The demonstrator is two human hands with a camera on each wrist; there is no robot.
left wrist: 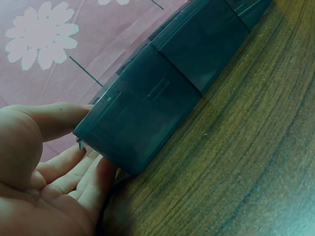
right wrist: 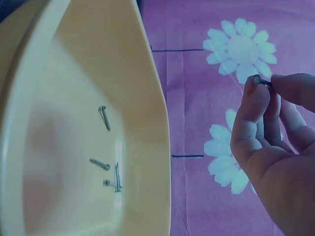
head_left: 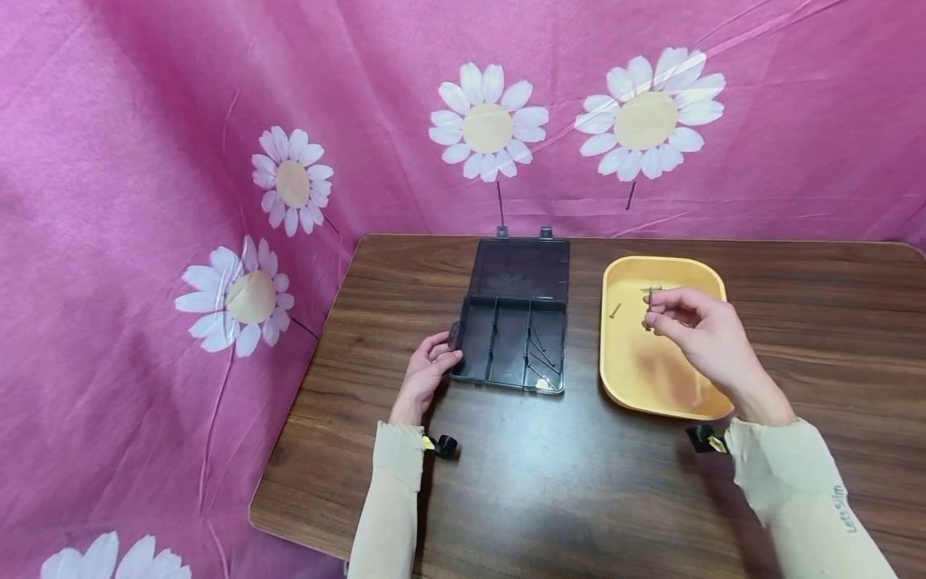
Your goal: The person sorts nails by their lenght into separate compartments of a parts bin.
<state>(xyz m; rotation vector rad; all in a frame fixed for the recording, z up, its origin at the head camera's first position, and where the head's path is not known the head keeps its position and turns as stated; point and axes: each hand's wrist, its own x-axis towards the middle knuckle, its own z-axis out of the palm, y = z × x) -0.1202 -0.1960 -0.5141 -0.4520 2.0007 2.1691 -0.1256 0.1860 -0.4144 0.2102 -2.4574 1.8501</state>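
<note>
A dark translucent compartment box (head_left: 510, 346) lies on the table with its lid (head_left: 521, 268) folded back. My left hand (head_left: 428, 371) grips its left side, the thumb (left wrist: 59, 120) on the top edge and the other fingers lower along the wall. Several thin nails (head_left: 541, 354) lie in the right compartment. Over the yellow tray (head_left: 615, 386), my right hand (head_left: 705, 334) pinches a long thin nail (head_left: 649, 310) between thumb and index finger; its round head (right wrist: 257, 79) shows in the right wrist view. Beneath, the tray holds small screws (right wrist: 104, 118) and a longer nail (right wrist: 117, 178).
The wooden table (head_left: 535, 498) carries box and tray side by side, with a strip of tabletop between them. A pink cloth (head_left: 391, 104) with large daisies hangs behind and to the left. Each wrist wears a small black camera (head_left: 444, 446).
</note>
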